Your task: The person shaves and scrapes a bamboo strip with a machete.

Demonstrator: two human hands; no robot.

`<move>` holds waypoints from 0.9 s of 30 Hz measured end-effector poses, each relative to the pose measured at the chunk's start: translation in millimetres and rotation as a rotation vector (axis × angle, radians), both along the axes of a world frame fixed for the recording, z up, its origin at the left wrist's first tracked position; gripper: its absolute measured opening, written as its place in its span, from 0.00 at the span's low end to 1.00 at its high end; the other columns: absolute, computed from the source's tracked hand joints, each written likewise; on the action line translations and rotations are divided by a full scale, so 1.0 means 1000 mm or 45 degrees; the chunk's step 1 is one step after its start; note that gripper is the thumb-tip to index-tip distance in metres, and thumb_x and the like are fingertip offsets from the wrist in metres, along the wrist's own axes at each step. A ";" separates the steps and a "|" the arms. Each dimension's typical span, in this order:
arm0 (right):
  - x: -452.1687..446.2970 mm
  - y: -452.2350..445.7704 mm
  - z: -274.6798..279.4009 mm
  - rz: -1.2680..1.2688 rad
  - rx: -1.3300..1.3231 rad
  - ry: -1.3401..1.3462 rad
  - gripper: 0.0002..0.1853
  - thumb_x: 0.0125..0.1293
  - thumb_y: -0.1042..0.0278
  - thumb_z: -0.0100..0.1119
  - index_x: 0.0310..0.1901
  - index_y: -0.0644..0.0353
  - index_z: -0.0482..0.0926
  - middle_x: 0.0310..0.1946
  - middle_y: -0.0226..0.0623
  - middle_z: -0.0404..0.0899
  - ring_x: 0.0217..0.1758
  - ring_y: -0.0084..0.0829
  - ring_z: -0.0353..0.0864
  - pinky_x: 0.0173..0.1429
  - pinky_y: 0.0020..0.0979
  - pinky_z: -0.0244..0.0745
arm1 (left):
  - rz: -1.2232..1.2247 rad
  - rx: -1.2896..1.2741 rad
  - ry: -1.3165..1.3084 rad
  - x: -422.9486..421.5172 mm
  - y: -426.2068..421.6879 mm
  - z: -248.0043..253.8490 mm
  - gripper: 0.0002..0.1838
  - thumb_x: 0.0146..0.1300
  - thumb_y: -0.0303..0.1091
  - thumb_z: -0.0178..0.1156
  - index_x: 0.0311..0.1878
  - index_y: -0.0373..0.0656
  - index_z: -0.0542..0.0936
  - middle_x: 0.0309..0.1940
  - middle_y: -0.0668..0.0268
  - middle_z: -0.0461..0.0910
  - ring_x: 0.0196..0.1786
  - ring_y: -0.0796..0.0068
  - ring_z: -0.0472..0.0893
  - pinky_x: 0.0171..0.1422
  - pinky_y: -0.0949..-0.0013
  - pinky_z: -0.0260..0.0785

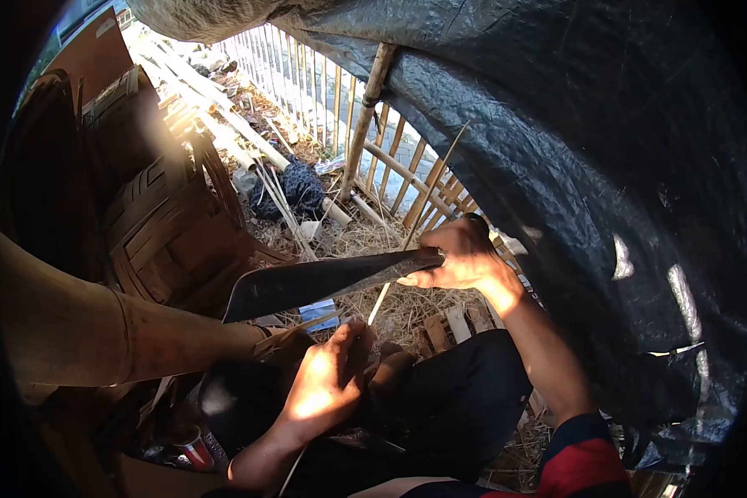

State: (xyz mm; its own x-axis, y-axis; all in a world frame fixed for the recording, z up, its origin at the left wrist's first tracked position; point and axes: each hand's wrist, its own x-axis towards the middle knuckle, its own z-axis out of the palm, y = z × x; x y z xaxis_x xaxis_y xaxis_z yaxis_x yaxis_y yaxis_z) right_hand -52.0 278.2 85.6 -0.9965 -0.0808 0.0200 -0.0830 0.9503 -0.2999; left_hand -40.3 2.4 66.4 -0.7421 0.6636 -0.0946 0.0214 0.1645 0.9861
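My right hand (463,253) is closed round the handle of a machete (324,280), whose broad dark blade points left. Below the blade, my left hand (328,373) pinches a thin bamboo strip (379,305). The strip slants up behind the blade and past my right hand, and its tail comes out beneath my left wrist. Whether the edge touches the strip I cannot tell. Both hands are above my dark-trousered legs (448,398).
A thick bamboo pole (66,311) juts in from the left, below woven bamboo baskets (170,224). Black plastic sheeting (589,166) hangs on the right. Ahead are a bamboo fence (365,124), a dark patterned cloth or bag (295,192) and shavings (353,249). A red cup (195,451) is lower left.
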 end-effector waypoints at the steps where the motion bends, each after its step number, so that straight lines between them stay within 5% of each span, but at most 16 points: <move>1: -0.003 0.003 -0.004 -0.017 -0.016 0.014 0.32 0.45 0.28 0.66 0.18 0.57 0.80 0.14 0.38 0.75 0.20 0.38 0.78 0.28 0.37 0.69 | -0.002 -0.007 -0.004 0.000 0.000 0.001 0.10 0.64 0.18 0.52 0.48 0.30 0.75 0.36 0.58 0.80 0.43 0.79 0.78 0.51 0.75 0.68; 4: -0.005 0.029 -0.025 -0.226 -0.068 -0.009 0.33 0.44 0.29 0.68 0.27 0.59 0.85 0.16 0.41 0.78 0.22 0.38 0.80 0.32 0.39 0.73 | -0.055 -0.052 -0.025 -0.002 0.000 0.008 0.10 0.65 0.20 0.53 0.48 0.31 0.75 0.36 0.57 0.81 0.42 0.78 0.79 0.49 0.74 0.69; 7: 0.001 0.059 -0.034 -0.491 -0.186 -0.079 0.32 0.55 0.33 0.62 0.28 0.62 0.84 0.14 0.40 0.76 0.20 0.31 0.77 0.29 0.37 0.69 | -0.125 -0.158 -0.030 0.000 0.002 0.011 0.09 0.66 0.22 0.54 0.48 0.31 0.75 0.34 0.55 0.81 0.41 0.78 0.79 0.46 0.72 0.70; 11: 0.025 0.103 -0.072 -0.721 -0.413 0.028 0.33 0.62 0.33 0.54 0.26 0.63 0.84 0.12 0.42 0.72 0.19 0.31 0.76 0.30 0.38 0.67 | -0.135 -0.126 0.084 0.005 0.004 0.009 0.09 0.66 0.25 0.55 0.47 0.32 0.75 0.33 0.51 0.81 0.36 0.65 0.83 0.41 0.68 0.71; 13: 0.032 0.110 -0.074 -0.739 -0.504 0.037 0.33 0.63 0.35 0.54 0.25 0.64 0.83 0.12 0.42 0.73 0.19 0.31 0.75 0.29 0.38 0.67 | -0.171 -0.157 0.102 0.005 0.008 0.010 0.09 0.66 0.25 0.56 0.47 0.32 0.75 0.33 0.50 0.80 0.35 0.59 0.84 0.40 0.67 0.72; 16: 0.036 0.100 -0.068 -0.578 -0.387 0.070 0.29 0.63 0.40 0.57 0.27 0.64 0.83 0.15 0.41 0.76 0.19 0.31 0.76 0.28 0.35 0.67 | -0.126 -0.047 0.672 0.017 0.014 -0.024 0.11 0.65 0.26 0.58 0.48 0.33 0.73 0.34 0.50 0.81 0.38 0.48 0.82 0.38 0.59 0.73; 17: 0.032 0.088 -0.059 -0.451 -0.463 0.062 0.26 0.63 0.42 0.59 0.29 0.64 0.83 0.16 0.42 0.76 0.18 0.31 0.75 0.27 0.34 0.67 | -0.159 -0.055 0.246 0.016 0.020 -0.018 0.10 0.64 0.25 0.58 0.46 0.34 0.72 0.32 0.51 0.80 0.36 0.46 0.81 0.37 0.58 0.72; 19: 0.024 0.072 -0.048 -0.209 -0.237 0.047 0.27 0.62 0.42 0.60 0.27 0.63 0.83 0.14 0.38 0.76 0.17 0.27 0.74 0.25 0.34 0.66 | -0.041 0.136 0.253 0.026 0.032 -0.040 0.09 0.65 0.26 0.57 0.45 0.34 0.72 0.30 0.49 0.78 0.33 0.47 0.79 0.36 0.56 0.69; 20: 0.020 0.067 -0.046 -0.187 -0.389 -0.092 0.25 0.61 0.46 0.64 0.24 0.64 0.81 0.12 0.33 0.73 0.16 0.21 0.71 0.23 0.33 0.65 | 0.151 0.178 0.395 0.036 0.038 -0.047 0.07 0.66 0.26 0.56 0.44 0.35 0.72 0.29 0.48 0.76 0.33 0.47 0.79 0.35 0.56 0.69; 21: 0.015 0.039 -0.030 -0.156 -0.572 -0.106 0.21 0.60 0.53 0.67 0.21 0.65 0.78 0.11 0.29 0.68 0.16 0.16 0.67 0.20 0.30 0.61 | 0.056 0.141 0.154 0.032 0.040 -0.043 0.05 0.66 0.26 0.54 0.43 0.35 0.73 0.28 0.48 0.76 0.30 0.47 0.77 0.33 0.57 0.68; 22: 0.009 0.039 -0.033 -0.005 -0.367 0.012 0.19 0.59 0.59 0.68 0.21 0.66 0.77 0.11 0.29 0.67 0.15 0.16 0.66 0.19 0.27 0.59 | 0.160 0.197 0.155 0.038 0.045 -0.048 0.04 0.67 0.26 0.53 0.41 0.36 0.73 0.26 0.48 0.74 0.28 0.48 0.76 0.33 0.58 0.67; 24: 0.003 0.029 -0.026 -0.008 -0.403 -0.108 0.16 0.56 0.63 0.70 0.22 0.66 0.78 0.12 0.32 0.69 0.13 0.19 0.69 0.18 0.27 0.61 | 0.193 0.241 -0.098 0.049 0.047 -0.050 0.04 0.69 0.27 0.51 0.40 0.37 0.73 0.22 0.58 0.71 0.25 0.68 0.73 0.33 0.65 0.66; 27: 0.003 0.034 -0.042 0.310 -0.170 0.406 0.14 0.53 0.65 0.71 0.24 0.66 0.78 0.15 0.34 0.72 0.15 0.27 0.72 0.24 0.30 0.67 | 0.253 0.297 -0.273 0.066 0.050 -0.066 0.05 0.71 0.29 0.50 0.40 0.38 0.72 0.23 0.65 0.70 0.27 0.79 0.69 0.33 0.69 0.64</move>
